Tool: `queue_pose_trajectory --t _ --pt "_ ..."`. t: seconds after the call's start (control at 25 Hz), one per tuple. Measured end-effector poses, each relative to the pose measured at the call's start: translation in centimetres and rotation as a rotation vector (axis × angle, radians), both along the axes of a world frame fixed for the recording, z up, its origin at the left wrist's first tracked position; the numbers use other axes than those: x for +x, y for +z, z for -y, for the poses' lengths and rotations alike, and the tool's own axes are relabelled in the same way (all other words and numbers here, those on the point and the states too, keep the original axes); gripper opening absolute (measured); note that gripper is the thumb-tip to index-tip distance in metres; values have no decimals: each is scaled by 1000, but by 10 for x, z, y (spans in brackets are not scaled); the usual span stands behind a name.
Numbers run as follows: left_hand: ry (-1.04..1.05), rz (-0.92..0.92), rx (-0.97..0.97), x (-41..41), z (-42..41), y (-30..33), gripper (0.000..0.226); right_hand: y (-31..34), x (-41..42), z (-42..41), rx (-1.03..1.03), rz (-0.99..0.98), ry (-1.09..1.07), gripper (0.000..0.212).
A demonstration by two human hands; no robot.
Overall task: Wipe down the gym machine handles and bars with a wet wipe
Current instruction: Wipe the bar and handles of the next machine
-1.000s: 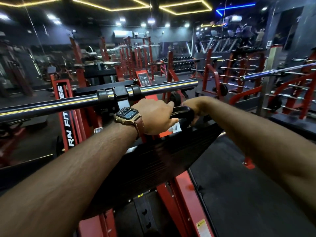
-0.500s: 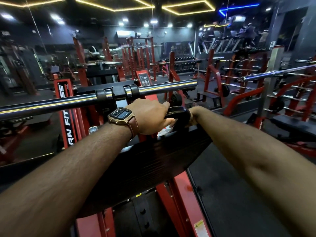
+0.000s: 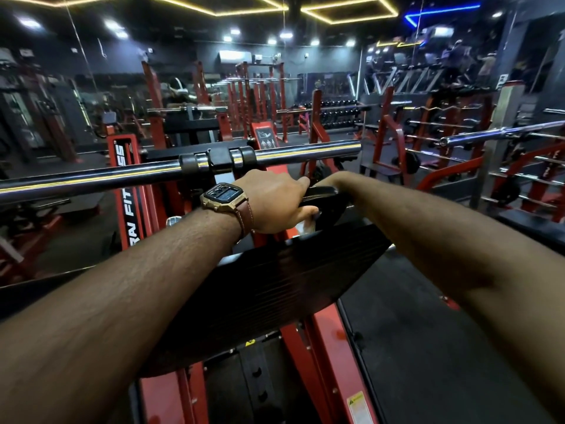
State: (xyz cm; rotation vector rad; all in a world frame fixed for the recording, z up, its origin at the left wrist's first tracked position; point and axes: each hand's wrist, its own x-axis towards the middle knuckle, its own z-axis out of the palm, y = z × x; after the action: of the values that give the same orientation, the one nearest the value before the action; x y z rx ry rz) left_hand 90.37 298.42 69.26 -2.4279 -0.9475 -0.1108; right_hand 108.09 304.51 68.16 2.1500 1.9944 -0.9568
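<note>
Handle (image 3: 321,195), a black rubber-sleeved grip just past the far edge of the black ribbed pad (image 3: 284,289), is being wiped. Since the earlier frames the left hand (image 3: 276,205), wearing a brown-strapped gold watch (image 3: 224,197), has been drawn slightly leftward along it, so the stroke is judged to be mid-pass. Its fingers are curled over the handle, with a white wet wipe (image 3: 308,226) pinched beneath. The right hand (image 3: 331,180) is bent behind the handle; its grip cannot be told. Beyond, a chrome barbell (image 3: 91,179) lies untouched.
</note>
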Motion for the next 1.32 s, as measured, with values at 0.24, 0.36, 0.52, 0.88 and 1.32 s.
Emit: queue_pose_trajectory --t 0.24,0.36,0.52,0.88,1.32 --pt "12 -25 30 2 1 0 44 16 -1 0 58 149 125 5" --pt "25 -34 50 2 4 0 46 -4 6 -5 -19 58 11 11" --pt "29 -40 63 2 4 0 48 -12 10 -2 -11 -20 -40 17" --pt "11 -42 93 3 3 -1 47 -12 22 9 -5 -277 -163 21" --pt "-25 3 122 1 -6 -4 49 47 23 50 121 -418 -257 13"
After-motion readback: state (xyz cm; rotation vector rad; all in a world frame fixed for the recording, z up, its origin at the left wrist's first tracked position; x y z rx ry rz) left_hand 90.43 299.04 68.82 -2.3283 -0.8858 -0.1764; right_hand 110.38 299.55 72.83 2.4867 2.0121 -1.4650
